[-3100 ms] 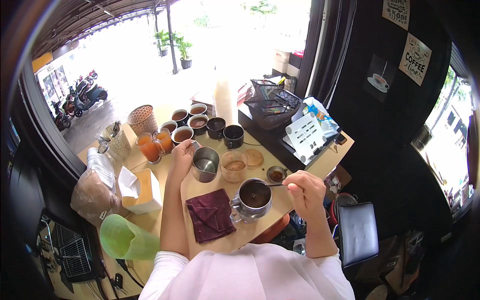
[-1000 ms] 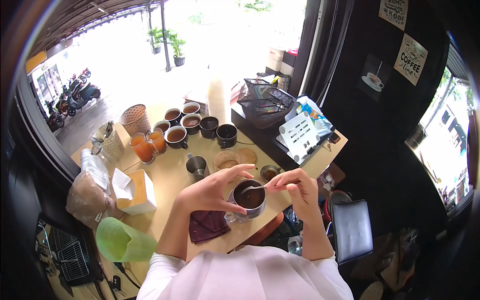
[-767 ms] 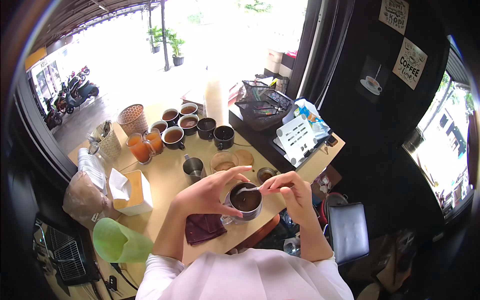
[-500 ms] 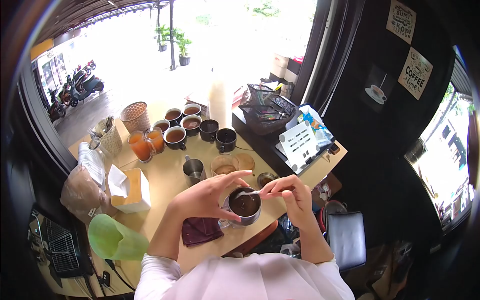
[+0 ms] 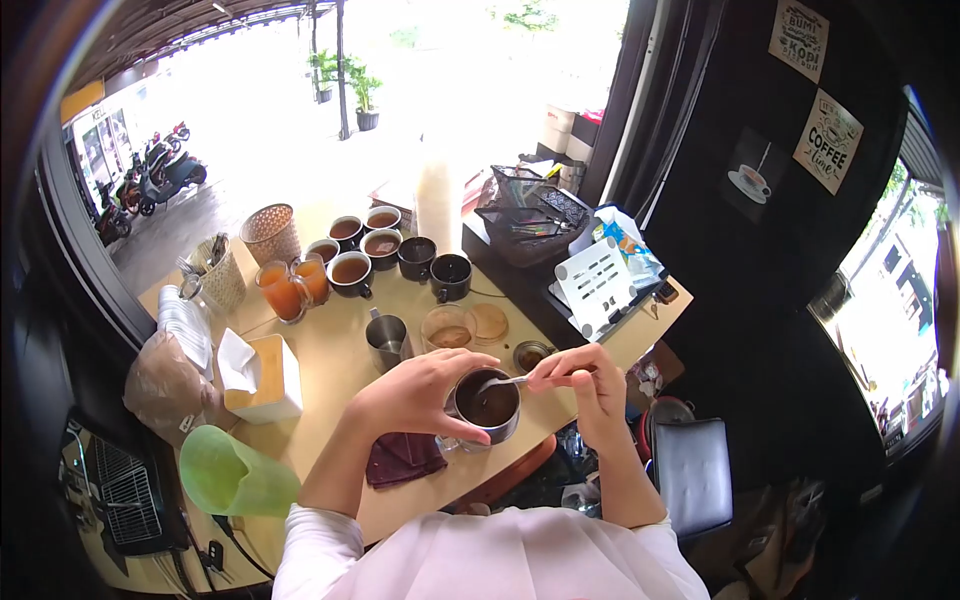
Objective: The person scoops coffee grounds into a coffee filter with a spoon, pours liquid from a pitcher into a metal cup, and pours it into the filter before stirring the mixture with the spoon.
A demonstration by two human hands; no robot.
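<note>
Near the front edge of the table, my left hand (image 5: 425,400) is curved round the side of a metal cup (image 5: 480,438), thumb in front and fingers at the back rim. Dark brown contents (image 5: 488,405) show inside it. A small spoon (image 5: 505,381) is pinched in my right hand (image 5: 580,390), its bowl end inside the cup. Just behind my left hand stands a steel pitcher (image 5: 387,342). A clear round container (image 5: 449,328) with brown contents sits beyond the cup, next to a round wooden lid (image 5: 489,321). A folded maroon cloth (image 5: 405,460) lies under my left wrist.
Several black cups of brown drink (image 5: 351,273) stand at the back, beside glass mugs of orange drink (image 5: 281,292). A tissue box (image 5: 280,380) and a green pitcher (image 5: 235,475) are on the left. On the right are a white card stand (image 5: 597,287) and a black basket (image 5: 530,225).
My left fingers have come down from a raised spread and closed nearer the cup's rim. The spoon and my right hand have shifted slightly, with the spoon still in the cup.
</note>
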